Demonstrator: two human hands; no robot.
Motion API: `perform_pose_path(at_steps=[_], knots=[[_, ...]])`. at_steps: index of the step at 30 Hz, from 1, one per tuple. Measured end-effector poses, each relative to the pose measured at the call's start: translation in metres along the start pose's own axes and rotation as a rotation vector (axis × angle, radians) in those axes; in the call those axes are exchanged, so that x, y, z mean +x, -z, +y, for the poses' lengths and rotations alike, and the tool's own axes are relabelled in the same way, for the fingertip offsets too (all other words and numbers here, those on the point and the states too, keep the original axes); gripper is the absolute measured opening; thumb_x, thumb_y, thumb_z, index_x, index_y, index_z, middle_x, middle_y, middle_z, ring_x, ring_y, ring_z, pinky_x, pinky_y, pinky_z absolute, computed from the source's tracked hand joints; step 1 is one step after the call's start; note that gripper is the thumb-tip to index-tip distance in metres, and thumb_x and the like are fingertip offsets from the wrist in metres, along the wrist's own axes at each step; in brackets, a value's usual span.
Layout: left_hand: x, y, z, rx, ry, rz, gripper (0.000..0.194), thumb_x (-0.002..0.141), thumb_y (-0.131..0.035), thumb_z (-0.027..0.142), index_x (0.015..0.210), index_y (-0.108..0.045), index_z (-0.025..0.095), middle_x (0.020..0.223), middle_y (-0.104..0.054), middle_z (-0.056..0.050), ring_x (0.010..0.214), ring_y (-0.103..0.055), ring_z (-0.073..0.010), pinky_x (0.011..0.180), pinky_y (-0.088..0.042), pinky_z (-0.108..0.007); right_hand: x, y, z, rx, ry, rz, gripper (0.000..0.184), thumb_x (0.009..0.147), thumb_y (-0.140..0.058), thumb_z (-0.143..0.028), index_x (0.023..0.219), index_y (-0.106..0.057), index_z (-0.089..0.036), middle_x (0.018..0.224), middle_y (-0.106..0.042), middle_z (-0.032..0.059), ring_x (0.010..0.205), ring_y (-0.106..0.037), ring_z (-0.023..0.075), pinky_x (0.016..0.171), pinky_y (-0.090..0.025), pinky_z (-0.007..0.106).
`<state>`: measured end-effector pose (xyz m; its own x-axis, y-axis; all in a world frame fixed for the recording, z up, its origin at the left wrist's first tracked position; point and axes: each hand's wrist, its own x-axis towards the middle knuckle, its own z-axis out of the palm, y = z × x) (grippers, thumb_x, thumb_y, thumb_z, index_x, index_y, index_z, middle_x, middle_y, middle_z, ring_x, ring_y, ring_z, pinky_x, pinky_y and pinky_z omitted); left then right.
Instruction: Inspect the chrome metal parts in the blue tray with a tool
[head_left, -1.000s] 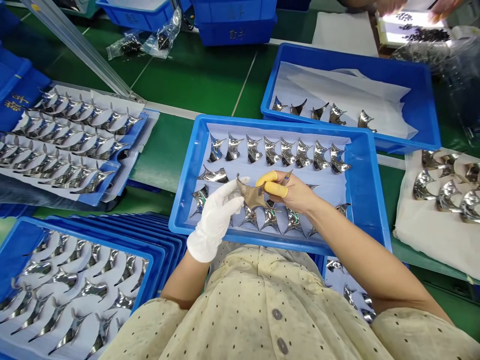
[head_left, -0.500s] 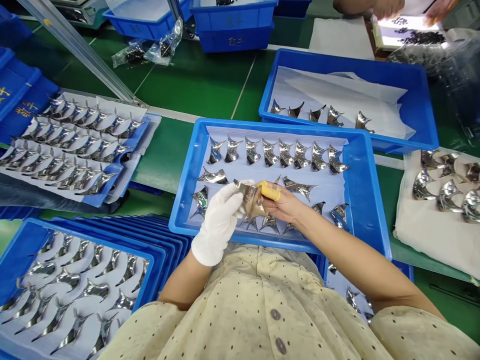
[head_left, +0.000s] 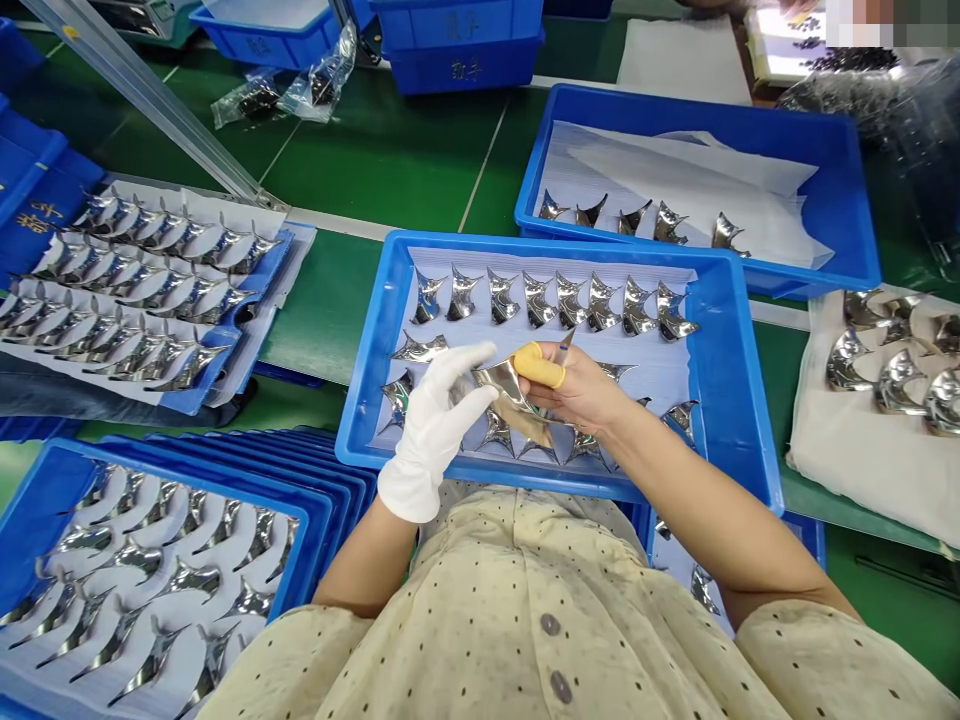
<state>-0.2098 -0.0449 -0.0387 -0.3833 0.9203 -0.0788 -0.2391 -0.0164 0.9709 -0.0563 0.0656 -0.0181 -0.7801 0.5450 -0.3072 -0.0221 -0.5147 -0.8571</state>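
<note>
My right hand (head_left: pixel 581 392), with yellow finger cots on its thumb and finger, is closed on a shiny curved metal piece with pointed corners (head_left: pixel 511 400). A thin pointed tool (head_left: pixel 566 343) sticks up between its fingers; its kind is unclear. My left hand (head_left: pixel 431 425), in a white glove, is beside the piece's left edge with thumb and fingers spread apart. Both hands are above a blue tray (head_left: pixel 559 248) lined with white paper, where similar metal pieces (head_left: pixel 539 300) lie in rows. Some of the lower pieces are hidden by my hands.
Behind stands another blue tray (head_left: pixel 844 200) with several pieces and loose paper. Metal pieces fill a lined board (head_left: pixel 259 330) at left and a lower-left tray (head_left: pixel 289 575). More pieces lie on a white cloth (head_left: pixel 840 470) at right. A metal post (head_left: pixel 172 110) rises at back left.
The metal piece has been turned in my right hand, so its face with markings no longer shows. My left hand's fingers have spread away from the piece.
</note>
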Motion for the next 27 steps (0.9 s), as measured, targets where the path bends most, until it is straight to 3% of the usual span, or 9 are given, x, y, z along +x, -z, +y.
perform_pose_path(at_steps=[2,4,7,10,15,18,20,23,27], knots=[[-0.001,0.002,0.003,0.11,-0.022,-0.077,0.043,0.071,-0.092,0.026,0.113,-0.08,0.026,0.106,-0.076,-0.006,0.096,-0.068,-0.0227,0.085,-0.055,-0.032,0.001,0.0,0.0,-0.029,-0.039,-0.018,0.05,0.069,-0.091,-0.058,0.065,-0.061,-0.019,0.049,-0.044,-0.0091,0.042,-0.018,0.0026,0.041,-0.008,0.023],[-0.001,0.002,0.004,0.181,-0.016,-0.066,0.041,0.068,-0.094,0.025,0.106,-0.08,0.025,0.092,-0.076,-0.004,0.087,-0.068,-0.0224,0.08,-0.054,-0.033,0.002,0.0,0.003,-0.05,-0.084,-0.025,0.049,0.07,-0.09,-0.057,0.065,-0.06,-0.019,0.047,-0.039,-0.0098,0.042,-0.018,0.003,0.041,-0.008,0.022],[-0.001,0.003,0.004,0.282,-0.054,0.045,0.011,0.08,-0.084,0.03,0.087,-0.08,0.022,0.08,-0.074,-0.003,0.075,-0.065,-0.0197,0.077,-0.052,-0.032,0.001,-0.001,0.008,-0.032,-0.146,-0.024,0.051,0.067,-0.091,-0.058,0.065,-0.059,-0.018,0.047,-0.037,-0.0104,0.043,-0.017,0.0029,0.042,-0.009,0.022],[-0.001,0.006,0.003,0.293,-0.097,0.135,0.02,0.094,-0.067,0.036,0.086,-0.078,0.021,0.085,-0.076,-0.005,0.076,-0.065,-0.019,0.078,-0.052,-0.032,0.0,-0.001,0.015,0.013,-0.187,-0.008,0.052,0.063,-0.094,-0.056,0.065,-0.059,-0.018,0.048,-0.033,-0.0117,0.045,-0.016,0.0028,0.044,-0.013,0.021],[-0.002,0.009,0.008,0.362,0.079,-0.016,0.023,0.076,-0.082,0.038,0.074,-0.069,0.019,0.065,-0.065,0.001,0.059,-0.054,-0.0136,0.059,-0.045,-0.027,0.004,0.0,0.022,0.109,-0.185,0.078,0.051,0.051,-0.099,-0.045,0.062,-0.058,-0.018,0.055,-0.048,-0.0068,0.05,-0.037,0.005,0.047,-0.028,0.02],[-0.002,0.006,0.01,0.213,0.143,0.073,0.03,0.073,-0.084,0.04,0.07,-0.063,0.019,0.059,-0.056,0.005,0.052,-0.046,-0.0093,0.053,-0.039,-0.023,0.002,0.003,0.019,0.172,-0.201,0.034,0.042,0.065,-0.092,-0.044,0.065,-0.059,-0.018,0.054,-0.048,-0.0065,0.046,-0.031,0.0048,0.043,-0.022,0.02],[-0.001,0.004,0.01,0.062,0.155,0.183,0.035,0.074,-0.084,0.044,0.07,-0.059,0.019,0.053,-0.049,0.007,0.046,-0.039,-0.0064,0.047,-0.033,-0.021,-0.003,0.005,0.016,0.179,-0.161,-0.042,0.03,0.075,-0.084,-0.039,0.071,-0.064,-0.017,0.051,-0.045,-0.0081,0.043,-0.02,0.0042,0.041,-0.013,0.022],[-0.001,0.001,0.009,-0.06,0.17,0.25,0.042,0.072,-0.085,0.052,0.071,-0.058,0.02,0.048,-0.045,0.009,0.038,-0.033,-0.0047,0.04,-0.026,-0.019,-0.011,0.003,0.015,0.12,-0.023,-0.089,0.023,0.076,-0.083,-0.035,0.085,-0.07,-0.018,0.065,-0.061,-0.0046,0.044,-0.019,0.0036,0.041,-0.011,0.023],[-0.001,0.0,0.001,-0.07,0.193,0.192,0.045,0.073,-0.084,0.056,0.073,-0.058,0.02,0.046,-0.052,0.006,0.036,-0.041,-0.0063,0.038,-0.029,-0.018,-0.014,-0.006,0.023,-0.024,0.213,0.135,0.041,0.068,-0.092,-0.051,0.086,-0.071,-0.022,0.082,-0.069,-0.0001,0.055,-0.041,0.0074,0.046,-0.031,0.022]])
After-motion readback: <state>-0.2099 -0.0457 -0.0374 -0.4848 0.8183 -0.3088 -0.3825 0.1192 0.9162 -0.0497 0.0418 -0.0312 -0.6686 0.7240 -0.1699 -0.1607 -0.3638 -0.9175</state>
